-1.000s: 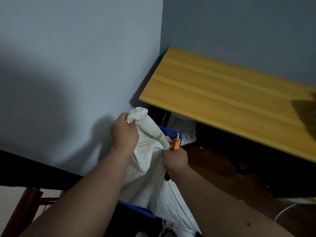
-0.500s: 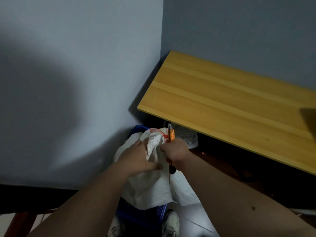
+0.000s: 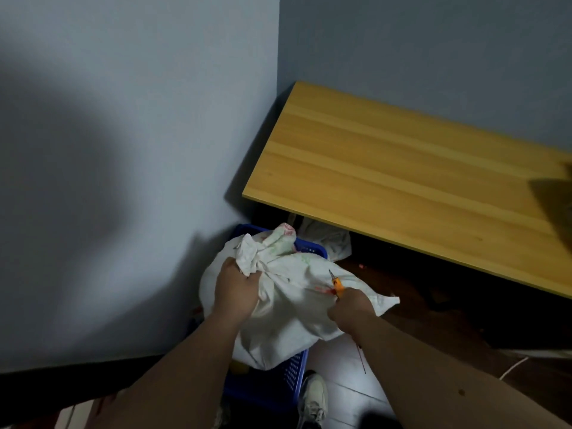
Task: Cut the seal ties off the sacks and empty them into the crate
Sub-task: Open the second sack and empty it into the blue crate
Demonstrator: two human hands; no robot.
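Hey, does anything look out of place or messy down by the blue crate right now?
Only slightly: a second white sack lies crumpled on the floor under the wooden table, behind the blue crate. Nothing looks spilled.

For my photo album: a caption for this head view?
Left hand bunches a white sack over the blue crate; right hand holds an orange cutter.

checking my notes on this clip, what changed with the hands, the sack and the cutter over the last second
The white woven sack sank from upright to slumped over the blue plastic crate. The left hand dropped with it and now grips the bunched neck. The right hand swung right and down, so the orange-handled cutter lies on the sack's side beside a red seal tie. Unchanged: right hand's hold on the cutter, wooden tabletop.
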